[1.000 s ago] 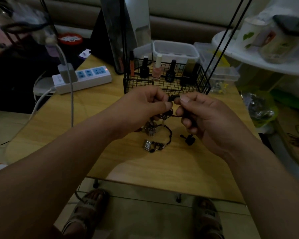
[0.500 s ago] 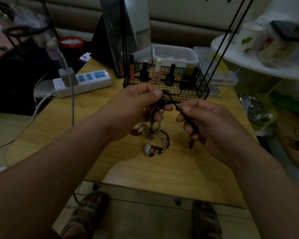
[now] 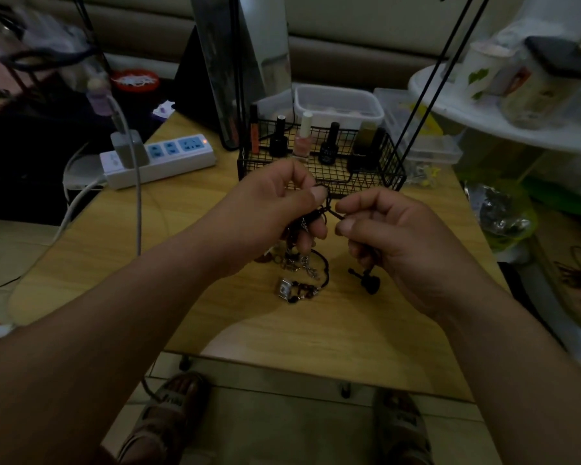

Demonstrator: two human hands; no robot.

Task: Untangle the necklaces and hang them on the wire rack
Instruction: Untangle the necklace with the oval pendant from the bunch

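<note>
Sandalled feet (image 3: 168, 407) show below the near edge of a wooden tabletop (image 3: 316, 333). Above it, left hand (image 3: 269, 203) and right hand (image 3: 393, 229) each pinch a black cord (image 3: 333, 213) of the tangled necklaces (image 3: 302, 288), whose charms trail onto the wood. Behind stands a black wire rack (image 3: 366, 176) holding nail polish bottles (image 3: 302, 139).

**Black wire on pale wood**

We see a worktop (image 3: 316, 333) of pale yellow wood grain, a black grid-patterned wire rack (image 3: 394, 162), black-corded necklaces (image 3: 319, 283) with a silver charm (image 3: 285, 289), a white power strip (image 3: 182, 164) with blue sockets, and a pink bottle (image 3: 303, 144).
</note>
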